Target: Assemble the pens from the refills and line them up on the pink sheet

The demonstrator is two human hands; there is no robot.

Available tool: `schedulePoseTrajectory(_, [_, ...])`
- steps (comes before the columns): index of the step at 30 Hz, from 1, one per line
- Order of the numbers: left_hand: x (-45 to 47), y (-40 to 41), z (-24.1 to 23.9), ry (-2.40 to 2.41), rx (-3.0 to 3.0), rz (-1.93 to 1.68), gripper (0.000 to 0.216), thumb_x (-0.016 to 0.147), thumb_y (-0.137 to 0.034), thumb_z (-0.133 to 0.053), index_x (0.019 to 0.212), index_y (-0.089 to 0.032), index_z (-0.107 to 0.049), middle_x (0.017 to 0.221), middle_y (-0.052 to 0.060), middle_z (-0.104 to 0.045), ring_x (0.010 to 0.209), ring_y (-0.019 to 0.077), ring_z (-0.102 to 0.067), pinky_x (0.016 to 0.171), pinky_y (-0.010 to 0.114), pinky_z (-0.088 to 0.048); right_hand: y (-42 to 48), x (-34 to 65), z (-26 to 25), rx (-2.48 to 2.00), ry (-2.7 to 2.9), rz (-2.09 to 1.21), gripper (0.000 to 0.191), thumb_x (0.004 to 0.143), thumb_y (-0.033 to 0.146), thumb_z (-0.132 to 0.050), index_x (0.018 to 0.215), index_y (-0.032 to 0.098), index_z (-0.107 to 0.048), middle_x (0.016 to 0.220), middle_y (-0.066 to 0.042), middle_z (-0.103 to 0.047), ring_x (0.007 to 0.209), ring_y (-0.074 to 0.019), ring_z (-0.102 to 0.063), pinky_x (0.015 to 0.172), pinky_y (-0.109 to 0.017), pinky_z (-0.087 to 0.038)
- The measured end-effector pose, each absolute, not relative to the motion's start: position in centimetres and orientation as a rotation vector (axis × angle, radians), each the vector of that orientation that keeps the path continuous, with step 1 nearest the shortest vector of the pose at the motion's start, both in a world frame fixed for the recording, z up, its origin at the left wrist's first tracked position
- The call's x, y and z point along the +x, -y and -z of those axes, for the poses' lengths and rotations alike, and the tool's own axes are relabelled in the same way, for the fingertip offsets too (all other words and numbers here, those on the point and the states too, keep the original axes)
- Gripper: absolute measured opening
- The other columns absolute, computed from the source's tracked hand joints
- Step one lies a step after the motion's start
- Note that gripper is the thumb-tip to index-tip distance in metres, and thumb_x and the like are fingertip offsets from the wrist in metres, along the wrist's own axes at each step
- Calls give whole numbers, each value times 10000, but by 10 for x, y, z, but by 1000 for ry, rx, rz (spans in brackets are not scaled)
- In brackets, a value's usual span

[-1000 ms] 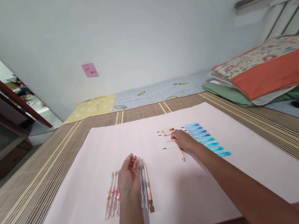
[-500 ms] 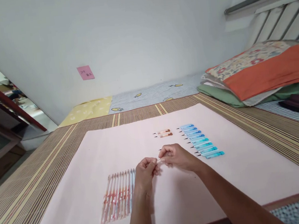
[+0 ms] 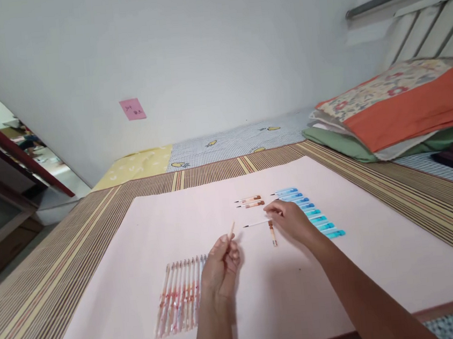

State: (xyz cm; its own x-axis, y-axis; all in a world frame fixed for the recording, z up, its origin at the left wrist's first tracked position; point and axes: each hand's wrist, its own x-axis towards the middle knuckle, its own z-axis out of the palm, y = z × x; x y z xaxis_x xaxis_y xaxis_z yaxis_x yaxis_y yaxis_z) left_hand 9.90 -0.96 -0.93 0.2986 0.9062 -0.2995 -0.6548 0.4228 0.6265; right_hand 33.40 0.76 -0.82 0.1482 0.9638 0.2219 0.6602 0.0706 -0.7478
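My left hand is closed on a short pale stick, which pokes up past the thumb. My right hand is just above the paper, fingers bent and slightly apart, with no held thing showing. Beneath its fingertips lies the rear end of a white pen refill with a dark tip. A brown-and-cream pen piece lies crosswise by that end. Farther back are two brown-and-cream pieces, each beside a dark-tipped refill. A column of blue and turquoise pieces with refills is partly covered by my right hand.
Several clear pens with reddish patterns lie in a row left of my left arm. Pale pink paper covers a striped mat. Folded cloths are piled at the right, and a pink note is on the wall.
My hands have come apart. The right has moved rightward to the refill's rear end, while the left keeps a pale stick. The crosswise brown piece now shows. The view has shifted slightly.
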Motion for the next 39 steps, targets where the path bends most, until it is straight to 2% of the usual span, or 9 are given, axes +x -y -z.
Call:
schedulePoseTrajectory(5, [96, 8, 6, -658, 401, -1108, 312, 728, -327, -857, 816, -72, -700, 527, -39, -510, 453, 47, -428, 434, 161, -346, -31, 331, 7, -1942, 2076, -235, 237, 808, 94, -523, 864, 179, -737, 980, -85, -729, 922, -207, -641, 775, -265, -446])
schedulePoseTrajectory(8, [97, 8, 8, -678, 408, -1126, 353, 690, -316, -883, 864, -66, -705, 558, -35, -530, 474, 47, -443, 444, 157, -348, -44, 315, 12, -1961, 2192, -200, 188, 721, 5, -575, 729, 137, -709, 923, -140, -719, 966, -252, -626, 812, -297, -414])
schedulePoseTrajectory(12, [99, 8, 11, -674, 413, -1125, 396, 621, -291, -919, 874, -85, -693, 614, -24, -565, 507, 50, -469, 452, 155, -349, -55, 304, 14, -1902, 2269, -175, 180, 695, -32, -592, 741, 113, -688, 962, -192, -715, 1048, -301, -615, 895, -355, -401])
schedulePoseTrajectory(15, [99, 8, 12, -669, 414, -1114, 384, 621, -291, -917, 849, -108, -668, 641, -21, -572, 523, 52, -482, 456, 153, -347, -54, 306, 2, -1843, 2222, -214, 163, 708, 12, -601, 793, 131, -672, 912, -153, -720, 943, -271, -651, 829, -337, -442])
schedulePoseTrajectory(18, [98, 7, 12, -660, 426, -1107, 378, 628, -301, -913, 806, -123, -631, 633, -30, -553, 514, 45, -460, 457, 153, -335, -39, 311, -16, -1760, 2084, -286, 155, 855, 138, -514, 939, 166, -641, 848, -64, -703, 740, -185, -650, 671, -276, -470])
schedulePoseTrajectory(20, [98, 8, 12, -646, 445, -1111, 372, 638, -300, -907, 797, -129, -617, 631, -36, -542, 514, 42, -448, 465, 152, -331, -22, 314, -26, -1596, 1794, -463, 184, 931, 265, -467, 978, 175, -620, 786, -27, -667, 589, -147, -598, 570, -264, -463])
schedulePoseTrajectory(22, [98, 9, 11, -626, 462, -1116, 364, 649, -300, -901, 791, -135, -609, 634, -38, -536, 519, 42, -443, 474, 154, -330, -2, 314, -33, -1393, 1469, -645, 232, 904, 403, -556, 927, 185, -630, 689, 8, -607, 484, -125, -510, 498, -266, -431])
schedulePoseTrajectory(26, [98, 11, 11, -604, 501, -1105, 348, 661, -305, -894, 793, -144, -614, 645, -28, -552, 532, 50, -454, 492, 157, -339, 31, 311, -41, -1294, 1328, -697, 241, 849, 434, -651, 790, 201, -639, 646, 13, -556, 521, -127, -487, 505, -263, -416])
schedulePoseTrajectory(39, [99, 12, 9, -699, 604, -1111, 350, 633, -299, -908, 873, -141, -708, 645, -13, -589, 564, 56, -503, 541, 149, -401, 52, 310, -54, -1404, 1529, -551, 224, 958, 350, -523, 780, 231, -588, 716, -4, -601, 632, -165, -532, 580, -276, -433])
